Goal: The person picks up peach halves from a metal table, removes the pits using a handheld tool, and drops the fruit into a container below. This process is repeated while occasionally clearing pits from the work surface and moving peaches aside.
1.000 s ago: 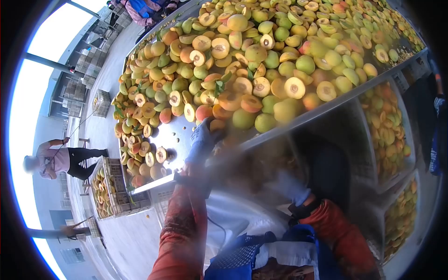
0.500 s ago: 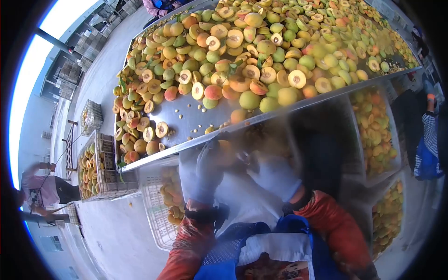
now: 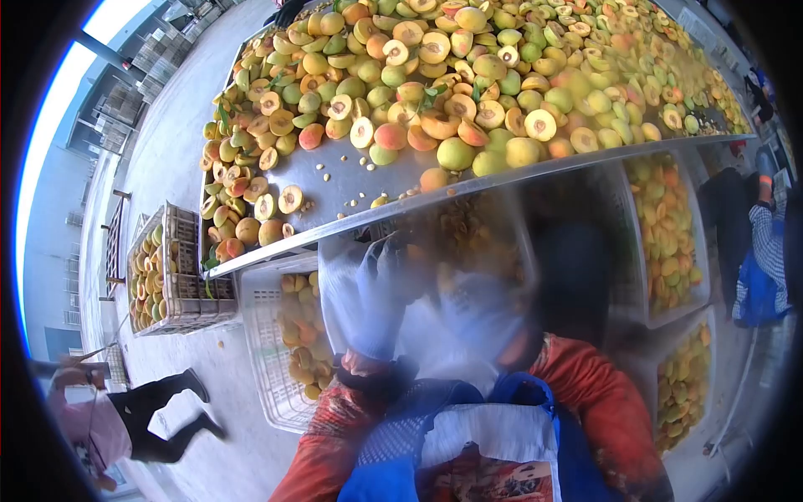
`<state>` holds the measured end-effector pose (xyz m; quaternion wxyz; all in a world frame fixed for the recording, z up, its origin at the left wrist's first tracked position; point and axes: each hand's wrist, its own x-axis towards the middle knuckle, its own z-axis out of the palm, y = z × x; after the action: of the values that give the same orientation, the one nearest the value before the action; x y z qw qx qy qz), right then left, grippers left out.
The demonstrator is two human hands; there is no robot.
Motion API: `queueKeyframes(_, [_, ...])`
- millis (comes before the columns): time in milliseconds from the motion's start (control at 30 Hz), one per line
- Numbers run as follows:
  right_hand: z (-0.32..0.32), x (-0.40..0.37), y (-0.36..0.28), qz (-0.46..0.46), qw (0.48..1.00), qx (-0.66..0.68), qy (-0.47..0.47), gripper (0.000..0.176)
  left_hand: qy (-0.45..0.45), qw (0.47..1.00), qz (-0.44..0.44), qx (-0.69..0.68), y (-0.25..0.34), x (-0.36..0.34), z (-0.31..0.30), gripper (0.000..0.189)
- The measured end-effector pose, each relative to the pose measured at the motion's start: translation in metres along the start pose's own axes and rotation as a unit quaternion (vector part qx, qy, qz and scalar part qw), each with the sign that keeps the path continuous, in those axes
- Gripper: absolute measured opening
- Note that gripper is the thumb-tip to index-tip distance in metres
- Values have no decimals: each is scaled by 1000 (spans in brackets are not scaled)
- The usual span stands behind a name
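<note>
Both my hands wear pale gloves and are close together in front of my lap, just below the near edge of a metal table [image 3: 330, 201]. My left hand [image 3: 376, 289] is raised with its fingers bent upward; a smeared patch on the lens hides whether anything is in them. My right hand [image 3: 481, 314] is beside it, too blurred to make out its fingers. On the table lies a heap of peaches [image 3: 523, 152], many cut in half with brown centres showing. Loose pits [image 3: 353, 201] are scattered near the edge.
A white crate [image 3: 268, 360] of peaches stands below the table at my left, another crate [image 3: 171, 297] beyond it. More filled crates [image 3: 661, 234] are at right. A person in pink [image 3: 96, 427] is on the left floor; another person [image 3: 761, 259] sits at right.
My view has shifted slightly. My right hand has moved a little left, toward my left hand, and is more blurred. The person in pink now shows lower in view, legs apart.
</note>
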<state>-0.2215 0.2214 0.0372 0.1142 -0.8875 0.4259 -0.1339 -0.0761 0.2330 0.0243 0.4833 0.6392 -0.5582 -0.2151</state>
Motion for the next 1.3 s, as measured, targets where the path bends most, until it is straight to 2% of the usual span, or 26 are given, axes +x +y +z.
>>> queueKeyframes(33, [2,-2,-3,15,997,-74,13,18,12,1000,1,-16,-5,-2,1,32])
queueKeyframes(67, [1,-3,-4,15,997,-73,11,18,11,1000,-2,-15,-7,-4,2,32])
queueKeyframes(133, [-4,-3,-3,30,999,-28,-21,20,29,997,45,51,-5,-6,6,33])
queueKeyframes(167, [-1,-4,-2,34,999,-27,-24,20,24,998,43,50,-4,-5,6,33])
queueKeyframes(233, [6,-6,-3,48,998,45,-15,21,14,999,-28,18,0,-1,6,33])
queueKeyframes(367, [12,-6,14,-1,998,47,32,18,39,999,-15,1,-19,-10,14,33])
queueKeyframes(433, [27,-5,27,3,987,160,32,16,-35,992,-121,-26,-9,-12,8,32])
queueKeyframes(467, [23,-7,23,6,987,159,31,16,-30,938,-301,-170,20,-5,8,33])
queueKeyframes(500, [13,-7,14,23,996,85,7,17,-32,938,-300,-171,17,-5,9,33])
queueKeyframes(533, [7,-7,8,38,999,10,-17,18,-16,973,-198,-119,11,-5,11,33])
queueKeyframes(567, [6,-9,4,38,999,10,-17,18,0,994,-94,-63,4,-7,12,34])
queueKeyframes(600, [6,-12,0,50,997,51,-8,20,0,993,-97,-61,-2,-10,14,34])
queueKeyframes(667, [9,-14,-1,63,993,96,1,22,33,995,45,88,-11,-12,15,34])
queueKeyframes(767, [9,-9,4,44,983,176,-32,21,26,993,57,95,8,-5,9,37])
queueKeyframes(800, [3,-7,1,69,976,203,-41,21,27,993,58,95,11,-6,9,37])
queueKeyframes(867, [-17,0,1,93,968,227,-44,21,36,996,-67,-54,16,-4,11,38])
queueKeyframes(900, [-32,4,3,152,907,356,-167,19,36,996,-64,-55,18,-2,11,38])
queueKeyframes(933, [-38,6,6,206,808,473,-285,18,20,997,-62,-52,19,-4,10,37])
queueKeyframes(967, [-35,4,10,206,807,474,-286,18,5,997,-61,-49,20,-5,10,37])
queueKeyframes(1000, [-29,1,15,220,729,578,-292,16,21,999,13,-27,6,-5,15,33])
queueKeyframes(1033, [-24,-1,20,230,640,672,-293,15,19,999,13,-26,1,-1,15,33])
queueKeyframes(1100, [-26,1,23,261,634,657,-313,9,-95,948,-207,-224,-3,10,9,30])
queueKeyframes(1167, [-38,0,24,146,668,685,-251,8,-103,962,-161,-195,4,16,8,29])
queueKeyframes(1200, [-35,-1,26,147,669,685,-249,8,-109,991,-26,-67,15,19,6,28])
queueKeyframes(1233, [-28,-3,27,138,652,701,-254,8,-111,986,110,63,21,22,6,27])
queueKeyframes(1300, [-25,-3,31,129,635,716,-260,9,-131,985,112,15,4,26,8,28])
